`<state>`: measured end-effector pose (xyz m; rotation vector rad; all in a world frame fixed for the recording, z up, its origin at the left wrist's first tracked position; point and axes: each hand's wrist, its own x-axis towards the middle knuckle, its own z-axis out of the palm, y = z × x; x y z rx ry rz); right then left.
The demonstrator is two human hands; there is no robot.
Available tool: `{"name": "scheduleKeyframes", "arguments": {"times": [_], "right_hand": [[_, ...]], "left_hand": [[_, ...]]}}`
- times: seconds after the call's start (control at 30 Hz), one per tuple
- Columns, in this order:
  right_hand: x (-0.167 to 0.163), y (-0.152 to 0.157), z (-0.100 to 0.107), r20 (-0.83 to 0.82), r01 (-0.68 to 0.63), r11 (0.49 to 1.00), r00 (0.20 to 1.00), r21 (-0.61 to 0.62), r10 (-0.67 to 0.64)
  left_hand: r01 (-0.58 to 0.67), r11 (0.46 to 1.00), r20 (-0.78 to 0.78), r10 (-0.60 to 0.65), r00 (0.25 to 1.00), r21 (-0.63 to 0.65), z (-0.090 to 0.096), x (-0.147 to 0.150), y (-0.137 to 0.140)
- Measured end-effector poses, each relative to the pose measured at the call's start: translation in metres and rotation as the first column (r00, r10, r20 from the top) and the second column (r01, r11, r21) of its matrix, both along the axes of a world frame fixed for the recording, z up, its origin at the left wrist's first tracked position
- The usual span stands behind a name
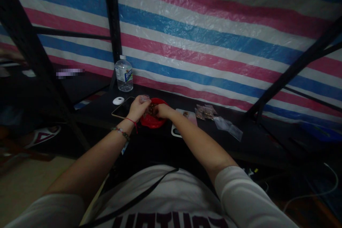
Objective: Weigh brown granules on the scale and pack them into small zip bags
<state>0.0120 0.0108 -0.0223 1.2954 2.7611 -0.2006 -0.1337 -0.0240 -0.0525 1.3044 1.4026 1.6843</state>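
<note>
Hands over red bowl [153, 121] on bench [253, 139]: our left hand [139, 108] grip pinches a small clear bag [144, 98]; our right hand [161, 110] grip curls into brown pieces [152, 108], hold unclear.

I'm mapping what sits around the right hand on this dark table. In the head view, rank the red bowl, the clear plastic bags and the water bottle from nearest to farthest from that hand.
From the right hand:
1. Red bowl, directly under the hand, touching it.
2. Clear plastic bags, off to its right on the table.
3. Water bottle, back left, by the striped tarp.
</note>
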Motion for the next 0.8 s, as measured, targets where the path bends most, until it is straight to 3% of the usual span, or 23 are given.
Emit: {"name": "scheduleKeyframes", "arguments": {"times": [0.27, 0.4, 0.53, 0.67, 0.8], "right_hand": [[0.012, 0.008, 0.004, -0.116, -0.065, 0.997, 0.991, 0.028, 0.068], [0.03, 0.009, 0.02, -0.271, -0.02, 1.0, 0.962, -0.021, 0.013], [0.069, 0.01, 0.044, -0.397, 0.035, 0.999, 0.916, -0.038, -0.048], [0.115, 0.004, 0.06, -0.367, 0.115, 0.993, 0.923, -0.026, -0.116], [0.146, -0.005, 0.059, -0.257, 0.16, 0.987, 0.953, -0.019, -0.16]], "left_hand": [[-0.007, 1.0, -0.033, 0.007, 0.999, 0.007, -0.002, -0.002, 0.001], [0.014, 1.0, 0.007, -0.014, 1.0, 0.001, -0.001, -0.001, 0.0], [0.016, 1.0, -0.001, -0.016, 1.0, -0.017, -0.001, -0.001, -0.001], [0.024, 0.999, -0.005, -0.024, 1.0, -0.022, -0.002, 0.0, 0.0], [0.035, 0.999, 0.016, -0.035, 0.999, -0.024, -0.002, 0.001, -0.001]]}}
